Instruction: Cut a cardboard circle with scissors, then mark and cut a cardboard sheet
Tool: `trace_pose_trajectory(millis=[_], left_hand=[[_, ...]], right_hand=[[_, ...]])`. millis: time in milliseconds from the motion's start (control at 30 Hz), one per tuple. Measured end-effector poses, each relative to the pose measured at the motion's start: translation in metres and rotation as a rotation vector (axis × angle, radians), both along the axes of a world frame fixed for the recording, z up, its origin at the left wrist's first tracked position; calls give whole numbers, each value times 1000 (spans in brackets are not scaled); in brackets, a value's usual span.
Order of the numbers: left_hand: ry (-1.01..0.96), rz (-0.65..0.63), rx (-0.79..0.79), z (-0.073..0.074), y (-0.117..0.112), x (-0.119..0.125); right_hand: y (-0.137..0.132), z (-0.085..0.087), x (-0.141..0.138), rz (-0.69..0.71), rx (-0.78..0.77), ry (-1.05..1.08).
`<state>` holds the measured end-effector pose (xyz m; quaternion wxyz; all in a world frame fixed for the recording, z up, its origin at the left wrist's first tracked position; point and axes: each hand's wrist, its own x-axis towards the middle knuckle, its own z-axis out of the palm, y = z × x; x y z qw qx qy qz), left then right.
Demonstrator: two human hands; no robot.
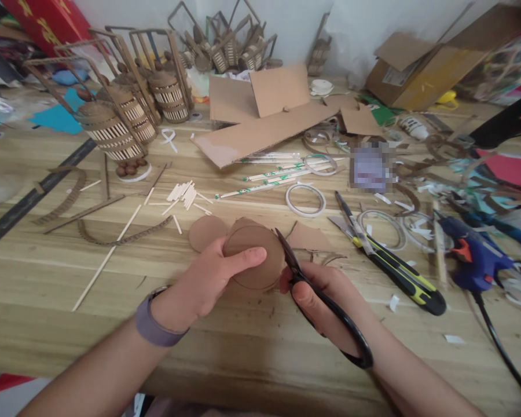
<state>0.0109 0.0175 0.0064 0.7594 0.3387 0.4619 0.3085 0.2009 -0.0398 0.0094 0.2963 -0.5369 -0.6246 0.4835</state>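
Note:
My left hand (217,269) pinches a piece of brown cardboard (249,269) with a round outline drawn on it, the thumb lying across its face. In my right hand (325,295) is a pair of black-handled scissors (289,249), their blades against the cardboard's right edge. Just behind my left hand a cut cardboard disc (206,233) lies flat on the table. Beyond the scissors rests an irregular cardboard scrap (310,236). The fingers under the cardboard are hidden.
Short wooden sticks (184,196) are heaped behind the disc. A yellow-black utility knife (399,272), a tape roll (305,200) and a blue glue gun (480,255) lie rightward. Large cardboard sheets (260,130) lie farther back; lantern-like models (117,136) stand at left.

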Motion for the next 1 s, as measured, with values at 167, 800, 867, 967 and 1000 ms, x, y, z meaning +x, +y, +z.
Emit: trace_pose_trajectory(millis=[167, 800, 867, 967, 1000], left_hand=[[48, -14, 60, 3, -1, -3], [54, -74, 84, 3, -1, -3], [72, -72, 82, 3, -1, -3], [90, -54, 95, 4, -2, -3], [86, -54, 95, 5, -2, -3]], right_hand=[[1, -1, 1, 30, 36, 39], [0, -4, 4, 88, 13, 121], [-1, -4, 4, 88, 0, 130], [-1, -4, 4, 85, -22, 145], [-1, -4, 4, 83, -24, 152]])
